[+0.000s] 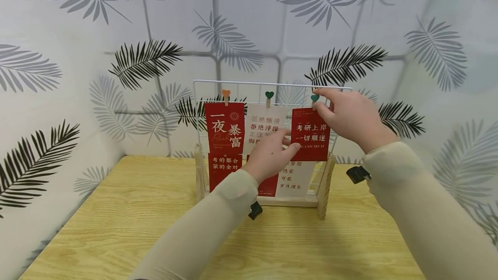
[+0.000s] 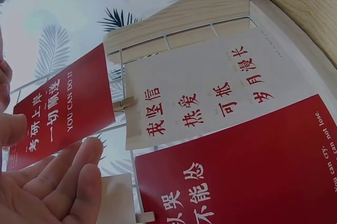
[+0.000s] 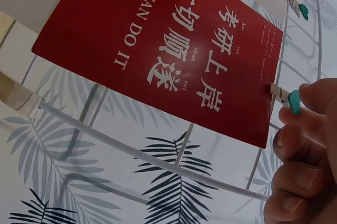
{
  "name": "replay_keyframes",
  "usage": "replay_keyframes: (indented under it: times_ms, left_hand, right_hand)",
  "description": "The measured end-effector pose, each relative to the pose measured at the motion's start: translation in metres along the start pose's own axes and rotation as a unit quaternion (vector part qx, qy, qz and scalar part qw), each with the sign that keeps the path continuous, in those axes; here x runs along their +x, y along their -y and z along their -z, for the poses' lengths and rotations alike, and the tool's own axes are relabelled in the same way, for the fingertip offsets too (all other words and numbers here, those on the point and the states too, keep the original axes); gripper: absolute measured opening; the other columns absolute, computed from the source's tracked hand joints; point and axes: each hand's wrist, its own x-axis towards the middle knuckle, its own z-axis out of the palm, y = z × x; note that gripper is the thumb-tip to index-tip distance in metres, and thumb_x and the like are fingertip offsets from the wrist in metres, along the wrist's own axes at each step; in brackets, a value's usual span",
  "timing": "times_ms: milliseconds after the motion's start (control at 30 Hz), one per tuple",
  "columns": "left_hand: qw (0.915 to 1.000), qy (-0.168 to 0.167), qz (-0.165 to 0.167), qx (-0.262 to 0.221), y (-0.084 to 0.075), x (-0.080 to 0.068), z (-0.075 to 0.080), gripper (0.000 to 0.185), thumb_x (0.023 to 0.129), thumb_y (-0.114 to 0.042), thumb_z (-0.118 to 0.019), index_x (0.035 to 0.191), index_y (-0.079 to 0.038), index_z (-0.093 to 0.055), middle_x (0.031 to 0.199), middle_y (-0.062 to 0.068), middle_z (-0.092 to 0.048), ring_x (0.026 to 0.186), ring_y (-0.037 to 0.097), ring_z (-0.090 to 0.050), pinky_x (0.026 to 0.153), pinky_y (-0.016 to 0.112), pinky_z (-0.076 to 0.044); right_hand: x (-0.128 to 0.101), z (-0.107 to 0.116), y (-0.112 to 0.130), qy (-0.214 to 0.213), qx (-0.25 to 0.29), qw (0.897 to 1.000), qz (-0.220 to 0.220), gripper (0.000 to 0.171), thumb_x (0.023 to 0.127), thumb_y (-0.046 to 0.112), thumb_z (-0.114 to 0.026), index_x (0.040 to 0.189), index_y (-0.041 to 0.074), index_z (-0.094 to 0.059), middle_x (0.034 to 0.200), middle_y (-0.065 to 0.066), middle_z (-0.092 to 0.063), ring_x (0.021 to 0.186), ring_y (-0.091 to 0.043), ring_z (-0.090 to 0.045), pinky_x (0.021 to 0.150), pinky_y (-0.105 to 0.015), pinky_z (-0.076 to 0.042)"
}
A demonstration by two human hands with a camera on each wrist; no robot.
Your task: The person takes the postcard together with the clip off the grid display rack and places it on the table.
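A red card with white characters [image 1: 310, 135] hangs at the upper right of a white wire rack [image 1: 249, 82], under a small wooden clothespin with a teal heart [image 3: 285, 96]. The right hand [image 1: 352, 113] pinches this clothespin between thumb and index finger at the card's top edge. Lower down, the left hand [image 1: 272, 152] holds the card's left edge, its thumb [image 2: 11, 129] over the front and some fingertips hidden at the edge. Beneath this card hangs a white card with red characters [image 2: 195, 92], beside another red card [image 2: 242, 166].
Clothespins with an orange heart [image 1: 226, 93] and a dark green heart [image 1: 269, 95] carry a red card [image 1: 225, 126] and a white card [image 1: 260, 120]. The rack's wooden base [image 1: 289, 201] stands on a wood-grain table [image 1: 155, 202], before a leaf-patterned backdrop [image 1: 241, 16].
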Motion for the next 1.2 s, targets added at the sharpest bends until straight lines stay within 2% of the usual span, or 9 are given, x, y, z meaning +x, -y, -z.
replay_keyframes:
  times_ms: [233, 333, 467, 600, 1000, 1200]
  left_hand:
    - [0.9997, -0.025, 0.004, 0.006, 0.0, 0.004, -0.004, 0.046, 0.102, -0.042, -0.059, 0.142, -0.021, -0.053, 0.12, -0.001, -0.069, 0.095, 0.016, -0.066, 0.085, 0.041, -0.054]
    - [0.9994, -0.034, 0.0, 0.007, 0.001, 0.006, -0.006, 0.043, 0.102, -0.041, -0.06, 0.139, -0.02, -0.054, 0.116, -0.001, -0.07, 0.091, 0.014, -0.066, 0.082, 0.039, -0.055]
    - [0.9989, -0.046, -0.006, 0.008, 0.002, 0.007, -0.007, 0.039, 0.103, -0.038, -0.059, 0.136, -0.019, -0.056, 0.112, -0.002, -0.07, 0.089, 0.013, -0.065, 0.079, 0.036, -0.055]
    - [0.9985, -0.053, -0.008, 0.007, 0.002, 0.009, -0.007, 0.033, 0.104, -0.035, -0.058, 0.132, -0.018, -0.058, 0.109, -0.003, -0.07, 0.088, 0.012, -0.065, 0.077, 0.034, -0.054]
    - [0.9962, -0.083, -0.019, 0.02, 0.002, 0.011, -0.007, 0.018, 0.104, -0.026, -0.06, 0.119, -0.018, -0.063, 0.103, -0.006, -0.07, 0.088, 0.01, -0.062, 0.079, 0.031, -0.053]
    - [0.996, -0.086, -0.024, 0.008, 0.003, 0.01, -0.005, 0.014, 0.104, -0.025, -0.061, 0.115, -0.018, -0.064, 0.093, -0.009, -0.066, 0.082, 0.01, -0.061, 0.075, 0.029, -0.051]
  right_hand:
    - [0.001, -0.009, 0.0, -0.049, 0.01, 0.999, -0.017, 0.038, 0.106, 0.037, -0.049, 0.137, 0.02, -0.064, 0.065, -0.004, -0.064, 0.054, -0.023, -0.051, 0.045, -0.036, -0.041]
    - [0.001, -0.013, -0.001, -0.068, 0.013, 0.997, -0.017, 0.035, 0.106, 0.034, -0.051, 0.133, 0.018, -0.067, 0.066, -0.005, -0.067, 0.051, -0.022, -0.049, 0.043, -0.036, -0.039]
    - [0.003, -0.016, -0.001, -0.082, 0.014, 0.996, -0.021, 0.033, 0.106, 0.032, -0.051, 0.13, 0.018, -0.069, 0.082, -0.009, -0.073, 0.056, -0.024, -0.052, 0.046, -0.036, -0.041]
    - [0.003, -0.016, 0.0, -0.089, 0.016, 0.996, -0.025, 0.031, 0.106, 0.032, -0.053, 0.128, 0.018, -0.07, 0.091, -0.011, -0.075, 0.061, -0.026, -0.054, 0.048, -0.037, -0.042]
    - [0.003, -0.017, 0.002, -0.11, 0.023, 0.993, -0.026, 0.029, 0.105, 0.029, -0.055, 0.125, 0.016, -0.072, 0.089, -0.01, -0.075, 0.058, -0.025, -0.053, 0.049, -0.038, -0.04]
    - [0.004, -0.018, 0.002, -0.112, 0.032, 0.993, -0.03, 0.029, 0.105, 0.031, -0.056, 0.124, 0.016, -0.073, 0.088, -0.011, -0.075, 0.06, -0.026, -0.055, 0.053, -0.04, -0.042]
